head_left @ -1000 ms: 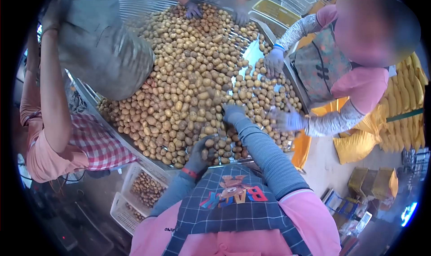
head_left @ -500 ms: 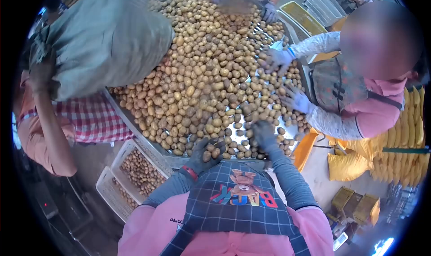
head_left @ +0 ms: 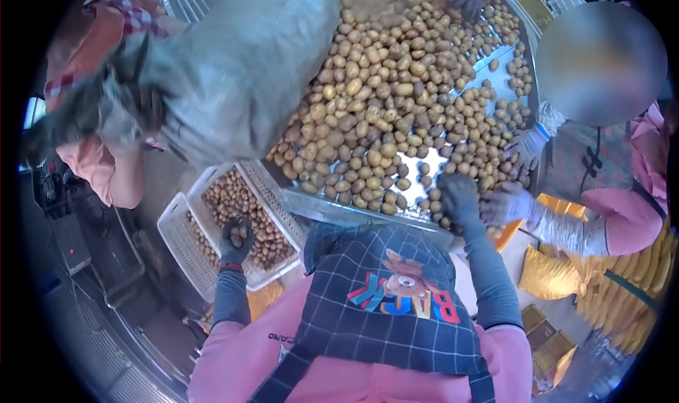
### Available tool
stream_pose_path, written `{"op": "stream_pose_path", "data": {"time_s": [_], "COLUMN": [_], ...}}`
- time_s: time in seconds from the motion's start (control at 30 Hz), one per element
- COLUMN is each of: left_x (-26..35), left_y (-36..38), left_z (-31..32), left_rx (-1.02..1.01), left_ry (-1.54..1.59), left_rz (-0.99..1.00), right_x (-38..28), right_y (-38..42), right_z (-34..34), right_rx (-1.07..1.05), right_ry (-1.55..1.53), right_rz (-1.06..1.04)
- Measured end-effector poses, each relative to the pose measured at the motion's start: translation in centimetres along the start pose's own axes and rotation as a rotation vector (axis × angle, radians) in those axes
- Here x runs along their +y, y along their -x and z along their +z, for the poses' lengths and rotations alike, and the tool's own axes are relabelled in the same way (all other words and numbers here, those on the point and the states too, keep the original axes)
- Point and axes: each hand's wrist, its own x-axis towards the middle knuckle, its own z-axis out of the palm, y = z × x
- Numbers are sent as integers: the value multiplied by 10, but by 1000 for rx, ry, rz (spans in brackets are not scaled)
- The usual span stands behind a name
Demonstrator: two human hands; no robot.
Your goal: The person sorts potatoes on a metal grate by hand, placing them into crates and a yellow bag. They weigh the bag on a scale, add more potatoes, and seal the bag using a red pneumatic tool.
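Observation:
My left hand (head_left: 235,239), in a dark glove, hangs over a white plastic crate (head_left: 213,182) of small potatoes and is closed on a few small potatoes. In a dark glove too, my right hand (head_left: 457,196) rests palm down on the potatoes (head_left: 382,99) at the near edge of the metal sorting table (head_left: 339,212). The table is heaped with several yellow-brown potatoes.
A person at the left tips a grey sack (head_left: 240,71) onto the table. A co-worker at the right has white-gloved hands (head_left: 506,205) on the potatoes. A second white crate (head_left: 178,246) lies beside the first. Yellow sacks (head_left: 552,272) are piled at the right.
My left hand has swung from the table's edge down and left to the crate, carrying potatoes. My right hand stayed on the table. The sack has moved further over the pile.

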Motion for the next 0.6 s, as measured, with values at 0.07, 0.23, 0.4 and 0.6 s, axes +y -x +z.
{"op": "stream_pose_path", "data": {"time_s": [0.07, 0.23, 0.4, 0.6], "left_x": [13, -44, -128, -190], "left_y": [-13, -27, -2, 34], "left_z": [-65, 28, 212, 251], "left_rx": [309, 747, -356, -461], "left_ry": [-376, -1629, -1797, -2371], "left_rz": [167, 1062, 1429, 1186], "right_x": [-10, -127, -68, -34], "right_y": [-5, -59, -24, 39], "right_z": [9, -22, 7, 16], "right_rx": [587, 569, 168, 352], "right_ry": [-56, -501, -26, -136], "right_rz": [161, -296, -436, 262]}}
